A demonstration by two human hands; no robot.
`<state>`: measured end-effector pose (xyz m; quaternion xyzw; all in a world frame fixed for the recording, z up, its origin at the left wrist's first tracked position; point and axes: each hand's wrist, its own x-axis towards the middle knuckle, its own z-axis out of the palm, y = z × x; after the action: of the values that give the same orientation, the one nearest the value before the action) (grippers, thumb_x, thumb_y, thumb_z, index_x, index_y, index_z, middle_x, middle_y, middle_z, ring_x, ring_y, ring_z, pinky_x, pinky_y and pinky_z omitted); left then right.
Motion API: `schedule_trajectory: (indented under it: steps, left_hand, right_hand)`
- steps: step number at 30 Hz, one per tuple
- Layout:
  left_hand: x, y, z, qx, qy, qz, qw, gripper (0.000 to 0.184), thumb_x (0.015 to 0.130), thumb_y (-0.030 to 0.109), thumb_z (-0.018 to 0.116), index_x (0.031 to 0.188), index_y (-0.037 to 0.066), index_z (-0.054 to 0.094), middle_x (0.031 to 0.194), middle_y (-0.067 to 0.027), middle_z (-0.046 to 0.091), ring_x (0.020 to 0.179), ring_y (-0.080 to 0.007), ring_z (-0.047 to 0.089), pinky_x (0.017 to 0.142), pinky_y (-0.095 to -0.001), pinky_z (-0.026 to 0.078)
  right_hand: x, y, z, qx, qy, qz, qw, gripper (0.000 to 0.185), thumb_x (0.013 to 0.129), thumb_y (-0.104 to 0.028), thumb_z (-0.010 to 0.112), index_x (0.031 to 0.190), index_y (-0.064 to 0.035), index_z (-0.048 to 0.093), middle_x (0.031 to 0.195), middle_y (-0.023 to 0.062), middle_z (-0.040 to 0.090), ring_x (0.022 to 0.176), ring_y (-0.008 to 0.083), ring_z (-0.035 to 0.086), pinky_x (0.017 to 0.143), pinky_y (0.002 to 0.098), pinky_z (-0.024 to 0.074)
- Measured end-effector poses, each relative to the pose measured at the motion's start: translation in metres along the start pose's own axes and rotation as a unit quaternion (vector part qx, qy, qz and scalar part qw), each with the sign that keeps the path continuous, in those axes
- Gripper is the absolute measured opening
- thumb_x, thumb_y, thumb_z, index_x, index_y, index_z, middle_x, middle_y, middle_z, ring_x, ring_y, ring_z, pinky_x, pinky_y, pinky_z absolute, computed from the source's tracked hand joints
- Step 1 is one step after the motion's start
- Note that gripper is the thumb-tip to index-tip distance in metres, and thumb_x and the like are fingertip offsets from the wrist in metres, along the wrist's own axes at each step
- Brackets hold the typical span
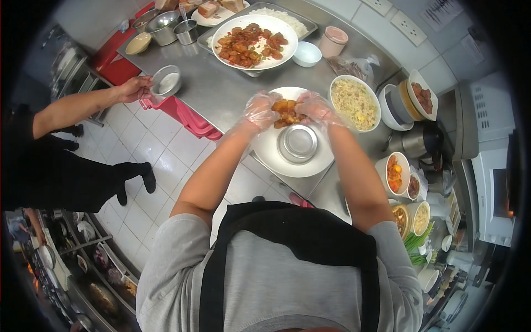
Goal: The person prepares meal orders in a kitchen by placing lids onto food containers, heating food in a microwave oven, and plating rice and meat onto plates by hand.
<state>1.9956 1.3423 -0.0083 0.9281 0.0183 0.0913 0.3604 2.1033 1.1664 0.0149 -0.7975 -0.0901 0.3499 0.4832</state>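
Note:
A large white plate (267,149) lies in front of me at the counter's edge. On it a round metal bowl (299,143) sits, seemingly upside down. Glazed, browned pieces of meat (287,113) are heaped just beyond the bowl. My left hand (261,110), in a clear plastic glove, is closed against the left side of these pieces. From the right, my gloved right hand (321,108) closes on them too. The fingertips of both hands are partly hidden by the pieces and the shiny gloves.
Farther back stands a white plate of glazed meat (254,47) over a tray of rice (276,19). A bowl of fried rice (355,103) is at the right, near stacked bowls (395,108). At left, another person's hand (136,89) holds a small bowl (166,81).

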Motion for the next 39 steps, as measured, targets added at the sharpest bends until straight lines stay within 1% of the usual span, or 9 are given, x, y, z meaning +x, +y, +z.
schedule_trajectory:
  steps: [6, 9, 12, 15, 21, 28, 30, 34, 39]
  left_hand:
    - [-0.005, 0.006, -0.001, -0.013, 0.006, -0.019, 1.0, 0.051, 0.069, 0.01, 0.069, 0.119, 0.005, 0.061, 0.112, -0.0234, 0.057, 0.101, -0.0368, 0.057, 0.09, -0.04, 0.046]
    - [-0.005, 0.005, 0.0, -0.013, 0.014, -0.018, 1.0, 0.05, 0.069, 0.01, 0.069, 0.118, 0.005, 0.061, 0.11, -0.0241, 0.058, 0.103, -0.036, 0.057, 0.091, -0.0402, 0.045]
    - [-0.009, 0.007, 0.0, 0.002, 0.042, -0.005, 0.999, 0.047, 0.07, 0.011, 0.068, 0.116, 0.004, 0.061, 0.104, -0.024, 0.061, 0.1, -0.0347, 0.059, 0.088, -0.0398, 0.047]
    - [-0.01, 0.007, 0.004, -0.039, 0.039, -0.021, 0.998, 0.046, 0.07, 0.012, 0.067, 0.115, 0.002, 0.06, 0.099, -0.0232, 0.064, 0.091, -0.035, 0.062, 0.082, -0.039, 0.049]
    - [-0.007, 0.002, 0.014, -0.05, 0.045, -0.011, 0.998, 0.047, 0.07, 0.014, 0.066, 0.114, -0.003, 0.059, 0.097, -0.0214, 0.065, 0.083, -0.0353, 0.064, 0.076, -0.0384, 0.05]
    - [-0.012, 0.018, -0.004, -0.038, 0.028, -0.042, 0.998, 0.048, 0.071, 0.016, 0.071, 0.115, 0.001, 0.06, 0.102, -0.0181, 0.063, 0.098, -0.032, 0.061, 0.088, -0.0379, 0.047]
    - [-0.031, 0.039, -0.024, -0.017, 0.014, 0.112, 0.993, 0.049, 0.071, 0.017, 0.072, 0.117, 0.004, 0.06, 0.107, -0.0161, 0.061, 0.102, -0.032, 0.059, 0.09, -0.0377, 0.047]
    - [-0.057, 0.05, -0.023, 0.084, -0.08, 0.379, 0.918, 0.04, 0.073, 0.015, 0.068, 0.112, 0.009, 0.06, 0.11, -0.0116, 0.059, 0.102, -0.0316, 0.058, 0.089, -0.0369, 0.048]
    - [-0.059, 0.026, 0.02, 0.129, -0.072, 0.365, 0.919, 0.018, 0.074, 0.008, 0.062, 0.092, 0.01, 0.058, 0.094, -0.0092, 0.06, 0.091, -0.0284, 0.06, 0.081, -0.0366, 0.05]
  right_hand:
    - [0.006, 0.008, 0.005, 0.023, 0.096, -0.038, 0.994, 0.026, 0.07, -0.01, 0.071, 0.093, -0.0038, 0.059, 0.083, 0.0101, 0.06, 0.069, 0.0195, 0.063, 0.048, 0.0298, 0.0504]
    - [0.005, 0.0, 0.011, -0.084, 0.145, -0.048, 0.985, 0.023, 0.071, -0.012, 0.071, 0.089, -0.0023, 0.062, 0.08, 0.0101, 0.062, 0.073, 0.0187, 0.064, 0.053, 0.0327, 0.0514]
    - [0.005, 0.001, 0.008, -0.182, 0.147, -0.064, 0.97, 0.028, 0.072, -0.006, 0.069, 0.098, 0.002, 0.062, 0.086, 0.0113, 0.063, 0.07, 0.0186, 0.065, 0.056, 0.0298, 0.0536]
    - [0.009, 0.004, 0.006, -0.123, 0.106, -0.009, 0.987, 0.027, 0.074, -0.008, 0.069, 0.1, -0.0001, 0.063, 0.086, 0.0105, 0.065, 0.069, 0.0186, 0.065, 0.058, 0.031, 0.0544]
    - [0.04, 0.043, 0.006, -0.157, 0.161, -0.133, 0.965, 0.024, 0.076, -0.009, 0.067, 0.099, -0.0023, 0.068, 0.087, 0.0095, 0.067, 0.07, 0.018, 0.066, 0.06, 0.0319, 0.0544]
    - [-0.007, 0.018, 0.004, -0.249, 0.185, -0.19, 0.932, 0.028, 0.077, -0.016, 0.066, 0.102, -0.0045, 0.068, 0.097, 0.0147, 0.067, 0.09, 0.025, 0.064, 0.083, 0.0355, 0.0501]
    - [-0.043, 0.005, 0.002, -0.226, 0.209, -0.199, 0.93, 0.028, 0.074, -0.021, 0.069, 0.097, -0.0059, 0.067, 0.101, 0.016, 0.065, 0.097, 0.031, 0.061, 0.09, 0.0388, 0.0466]
    - [-0.123, 0.011, 0.005, -0.403, 0.022, -0.329, 0.854, 0.03, 0.073, -0.023, 0.068, 0.097, -0.0048, 0.067, 0.097, 0.0152, 0.065, 0.094, 0.0327, 0.061, 0.087, 0.0403, 0.0478]
    - [-0.127, 0.062, 0.026, -0.509, 0.101, -0.389, 0.761, 0.026, 0.071, -0.018, 0.068, 0.093, -0.0052, 0.066, 0.089, 0.0141, 0.066, 0.088, 0.0319, 0.063, 0.082, 0.0403, 0.0496]
